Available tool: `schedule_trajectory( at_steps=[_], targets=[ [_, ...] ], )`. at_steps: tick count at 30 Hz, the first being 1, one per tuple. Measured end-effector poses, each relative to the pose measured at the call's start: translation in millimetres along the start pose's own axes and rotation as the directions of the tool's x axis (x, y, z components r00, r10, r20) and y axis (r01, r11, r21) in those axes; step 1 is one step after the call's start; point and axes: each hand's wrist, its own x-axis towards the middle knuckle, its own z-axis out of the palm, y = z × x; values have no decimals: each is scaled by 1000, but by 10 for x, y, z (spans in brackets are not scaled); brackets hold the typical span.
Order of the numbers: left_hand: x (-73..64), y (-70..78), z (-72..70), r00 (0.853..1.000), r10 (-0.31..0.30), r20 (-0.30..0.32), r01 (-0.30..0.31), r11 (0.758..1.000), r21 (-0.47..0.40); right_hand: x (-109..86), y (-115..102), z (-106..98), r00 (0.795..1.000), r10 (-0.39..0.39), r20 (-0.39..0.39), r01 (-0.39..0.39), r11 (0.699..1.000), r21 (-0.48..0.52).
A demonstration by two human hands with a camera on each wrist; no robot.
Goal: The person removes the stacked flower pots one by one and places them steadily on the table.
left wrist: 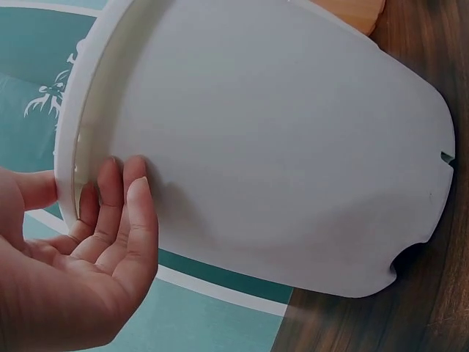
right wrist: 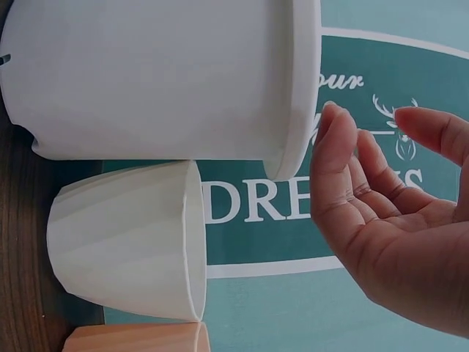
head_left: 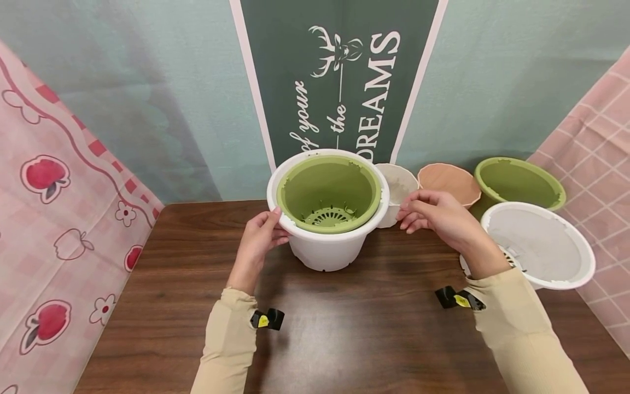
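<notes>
A white flower pot (head_left: 325, 254) stands upright at the back middle of the brown table, with a green pot (head_left: 327, 183) nested inside it. Slots show in the green pot's bottom. My left hand (head_left: 258, 238) pinches the white pot's rim at its left side. In the left wrist view, the thumb lies on top of the rim (left wrist: 66, 132) and the fingers tuck beneath it. To the right of the pot, my right hand (head_left: 440, 216) hovers with loosely bent fingers, holding nothing. The right wrist view has these fingertips a little apart from the white rim.
Along the back right stand a small white pot (head_left: 396, 183), an orange pot (head_left: 450, 183) and another green pot (head_left: 521, 183). A large white pot (head_left: 546, 241) tilts on its side at the right, partly behind my right wrist. Cloth backdrops (head_left: 162, 98) surround the table.
</notes>
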Motion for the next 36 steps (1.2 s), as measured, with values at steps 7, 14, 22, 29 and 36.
schedule_trajectory(
  at_steps=[7,14,22,29,36],
  targets=[
    [2,-12,5,1000,5,-5,-6,1000,-12,31,-35,13,999,31,-8,-31,999,10],
    [2,-28,8,1000,12,-11,-12,999,-29,75,-96,3,995,89,-37,-89,996,-13],
    [14,-47,0,1000,13,-10,-13,999,-42,168,-141,-16,998,60,-37,-63,992,-107],
    [14,-60,8,1000,17,-10,-18,998,-55,268,-172,-49,994,108,-19,-110,981,-162],
    [15,-60,7,1000,18,-8,-19,998,-63,360,-212,-76,992,121,-21,-123,968,-217]
  ],
)
